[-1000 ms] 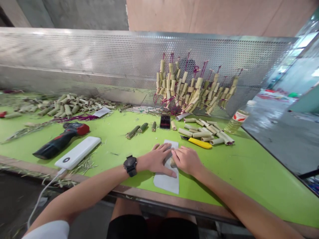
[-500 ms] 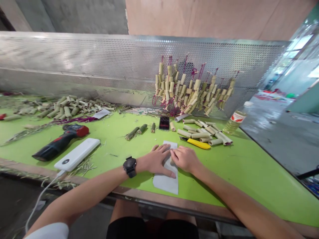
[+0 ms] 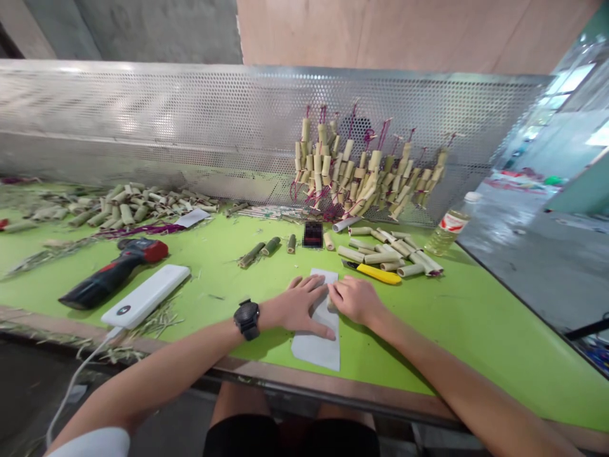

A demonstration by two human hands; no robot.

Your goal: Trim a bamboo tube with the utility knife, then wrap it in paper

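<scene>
On the green table lies a narrow whitish sheet (image 3: 316,352), possibly sandpaper. My left hand (image 3: 304,308), with a black watch on its wrist, rests flat on it, fingers spread. My right hand (image 3: 354,299) has its fingers curled over a short bamboo piece (image 3: 330,303) at the sheet's right edge; most of that piece is hidden under the fingers. Just beyond my right hand is a yellow utility knife (image 3: 378,273), beside a loose group of cut bamboo tubes (image 3: 385,257).
Strung bamboo tubes (image 3: 361,171) hang on a perforated metal panel (image 3: 190,108). At left lie a cordless drill (image 3: 118,270), a white power bank (image 3: 147,295) with a cable and a bamboo heap (image 3: 124,206). A bottle of yellowish liquid (image 3: 450,227) stands near the right edge.
My right hand has slid slightly to the right with the bamboo piece. My left hand stays flat on the sheet.
</scene>
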